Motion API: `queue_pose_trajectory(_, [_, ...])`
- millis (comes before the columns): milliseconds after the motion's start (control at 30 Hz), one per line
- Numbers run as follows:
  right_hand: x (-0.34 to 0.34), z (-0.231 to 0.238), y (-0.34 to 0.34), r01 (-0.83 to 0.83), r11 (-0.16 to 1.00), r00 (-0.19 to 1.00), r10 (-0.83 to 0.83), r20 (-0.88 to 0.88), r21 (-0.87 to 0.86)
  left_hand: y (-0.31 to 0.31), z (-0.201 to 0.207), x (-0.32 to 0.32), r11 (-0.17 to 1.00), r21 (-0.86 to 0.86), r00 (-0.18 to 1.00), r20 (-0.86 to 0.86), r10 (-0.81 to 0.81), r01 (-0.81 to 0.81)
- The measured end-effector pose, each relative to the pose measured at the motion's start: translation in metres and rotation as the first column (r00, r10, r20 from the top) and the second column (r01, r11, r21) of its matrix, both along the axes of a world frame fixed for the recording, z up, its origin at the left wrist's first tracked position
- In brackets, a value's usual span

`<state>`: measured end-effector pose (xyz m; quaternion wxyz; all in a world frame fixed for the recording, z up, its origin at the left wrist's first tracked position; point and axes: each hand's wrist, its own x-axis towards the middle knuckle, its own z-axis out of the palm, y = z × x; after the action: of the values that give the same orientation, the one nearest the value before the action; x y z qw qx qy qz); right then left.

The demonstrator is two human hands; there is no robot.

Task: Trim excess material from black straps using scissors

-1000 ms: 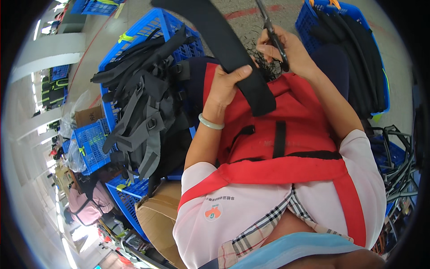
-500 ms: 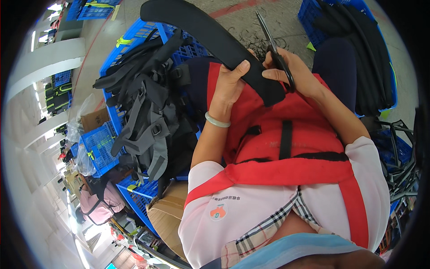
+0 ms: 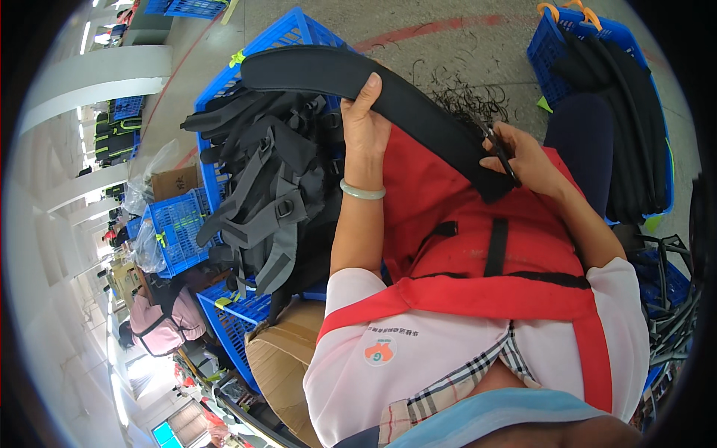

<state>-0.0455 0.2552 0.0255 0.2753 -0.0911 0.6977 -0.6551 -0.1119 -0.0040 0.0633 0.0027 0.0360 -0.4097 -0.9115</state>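
A long, curved black padded strap (image 3: 422,101) stretches across in front of me over the red apron (image 3: 426,201). My left hand (image 3: 366,123) grips its middle, thumb on top and the other fingers underneath. At the strap's lower right end is my right hand (image 3: 526,157), closed around black-handled scissors (image 3: 502,155). Their blades are mostly hidden, so I cannot tell whether they touch the strap.
To the left, a blue crate (image 3: 213,164) holds a heap of grey and black buckled straps (image 3: 280,198). Another blue crate (image 3: 661,97) at the far right contains long black padded pieces (image 3: 624,127). Dark thread scraps (image 3: 470,101) litter the floor. A cardboard box (image 3: 280,358) stands lower left.
My left hand has shifted up and left along the strap, whose lower end has moved right and down. The right hand has moved right and lower, and the scissor blades no longer point upward in plain view.
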Motion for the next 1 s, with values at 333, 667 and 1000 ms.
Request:
queue_pose_trajectory(333, [-0.003, 0.039, -0.012, 0.090, 0.963, 0.959, -0.014, -0.285, 0.255, 0.016, -0.003, 0.016, 0.995, -0.020, 0.995, -0.022, -0.101, 0.101])
queue_pose_trajectory(667, [-0.019, 0.044, -0.021, 0.082, 0.970, 0.923, 0.012, -0.384, 0.230, 0.038, 0.002, 0.025, 0.979, -0.015, 0.978, -0.046, -0.204, 0.204])
queue_pose_trajectory(1000, [-0.036, 0.024, -0.011, 0.125, 0.988, 0.934, -0.085, -0.347, 0.094, 0.049, 0.008, 0.002, 0.964, 0.033, 0.962, -0.083, -0.260, 0.263])
